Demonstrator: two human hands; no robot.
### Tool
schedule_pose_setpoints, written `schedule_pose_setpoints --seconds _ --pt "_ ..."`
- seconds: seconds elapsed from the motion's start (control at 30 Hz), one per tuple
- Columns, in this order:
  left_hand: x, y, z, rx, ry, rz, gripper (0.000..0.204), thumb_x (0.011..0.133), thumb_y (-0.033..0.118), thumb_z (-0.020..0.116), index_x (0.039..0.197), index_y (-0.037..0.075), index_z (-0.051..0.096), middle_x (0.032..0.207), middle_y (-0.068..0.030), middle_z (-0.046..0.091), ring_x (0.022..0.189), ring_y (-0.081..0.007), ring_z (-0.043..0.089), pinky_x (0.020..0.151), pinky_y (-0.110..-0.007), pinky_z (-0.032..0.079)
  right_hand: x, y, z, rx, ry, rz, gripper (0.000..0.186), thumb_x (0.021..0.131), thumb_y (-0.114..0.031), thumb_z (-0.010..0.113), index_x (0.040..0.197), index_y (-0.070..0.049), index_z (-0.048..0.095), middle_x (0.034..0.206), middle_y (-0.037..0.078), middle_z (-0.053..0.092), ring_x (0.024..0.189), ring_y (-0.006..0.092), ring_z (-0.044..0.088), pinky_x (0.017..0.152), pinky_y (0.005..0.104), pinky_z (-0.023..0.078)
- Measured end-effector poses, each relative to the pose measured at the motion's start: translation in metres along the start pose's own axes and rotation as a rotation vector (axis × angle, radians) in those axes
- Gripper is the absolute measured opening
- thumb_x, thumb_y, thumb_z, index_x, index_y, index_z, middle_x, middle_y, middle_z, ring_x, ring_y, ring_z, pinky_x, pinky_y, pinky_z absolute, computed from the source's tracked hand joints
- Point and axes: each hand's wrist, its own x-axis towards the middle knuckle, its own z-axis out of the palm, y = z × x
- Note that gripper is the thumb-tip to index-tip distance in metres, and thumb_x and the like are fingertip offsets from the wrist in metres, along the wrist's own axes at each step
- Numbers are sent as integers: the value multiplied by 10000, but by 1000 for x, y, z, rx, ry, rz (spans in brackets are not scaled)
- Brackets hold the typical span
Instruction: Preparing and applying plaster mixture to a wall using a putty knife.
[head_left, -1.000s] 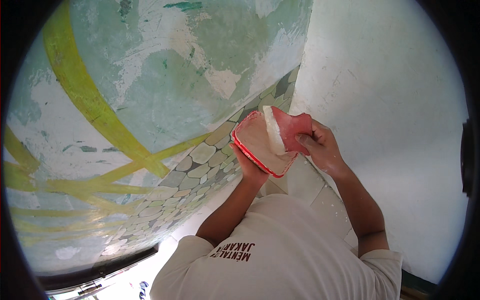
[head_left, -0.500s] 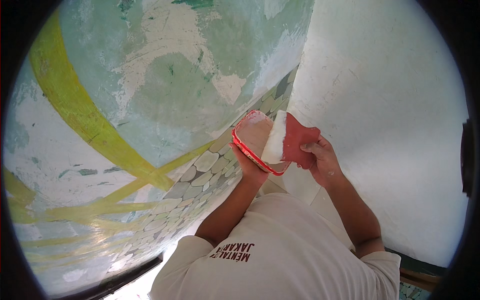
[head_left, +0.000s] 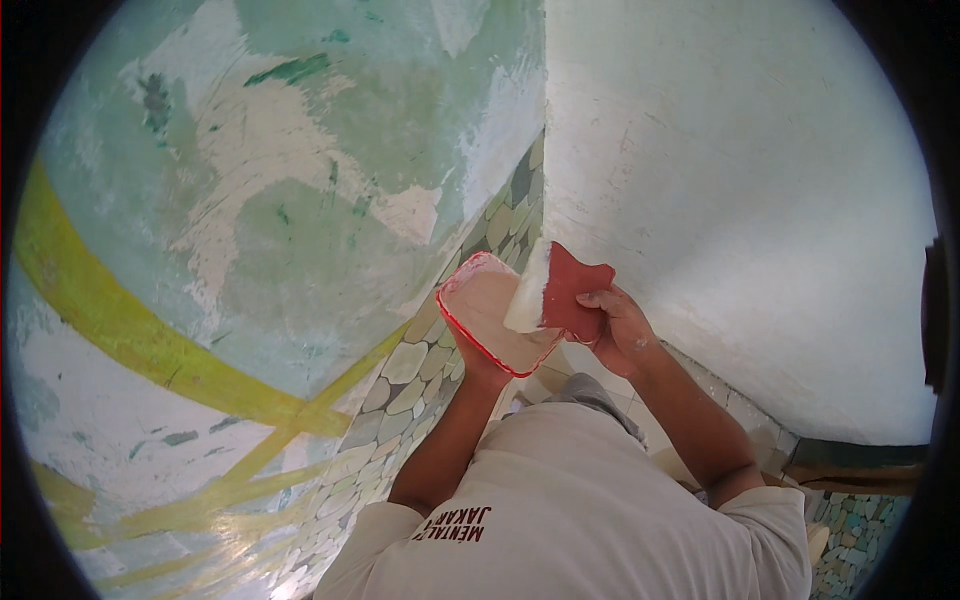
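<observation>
My left hand (head_left: 478,358) holds a shallow plastic tub (head_left: 453,317) with a red rim from below and the side; most of its fingers are hidden under it. Pale, smooth filler paste (head_left: 482,305) covers the tub's inside. In my right hand (head_left: 625,335) is a red putty spreader (head_left: 570,285), pinched with the thumb on its near face. A thick band of white paste (head_left: 528,295) coats the spreader's left edge, which hangs over the right side of the tub. I cannot tell whether the edge touches the paste inside.
On the left rises a green wall (head_left: 330,230) with pale patches and yellow painted bands (head_left: 110,305). A plain whitish wall (head_left: 740,200) meets it at a corner ahead. Stone-patterned cladding (head_left: 405,362) runs along the left wall's lower part. Floor tiles (head_left: 670,420) show below.
The view has shifted, so the walls sit further left and more floor shows. Tub and spreader appear lower and slightly left, both still held, with the spreader over the tub's right side.
</observation>
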Motion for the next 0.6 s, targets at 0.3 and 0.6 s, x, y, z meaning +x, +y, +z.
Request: schedule_pose_setpoints --seconds 0.3,0.6 --pt "-6 -29 -2 -1142 49 -694 668 782 566 631 1270 132 490 1165 -106 585 1062 -286 576 899 -475 469 43 -38 -36 36 -13 50 362 840 -129 596 1178 -53 491 1074 82 611 925 195 618 657 312 533" --pt "-2 -40 8 -1217 -191 -386 680 859 563 529 1371 141 381 1353 -122 473 1224 -321 479 1040 -603 320 130 -79 -79 89 69 90 316 884 -152 579 1174 -58 492 1104 79 608 951 191 613 678 300 523"
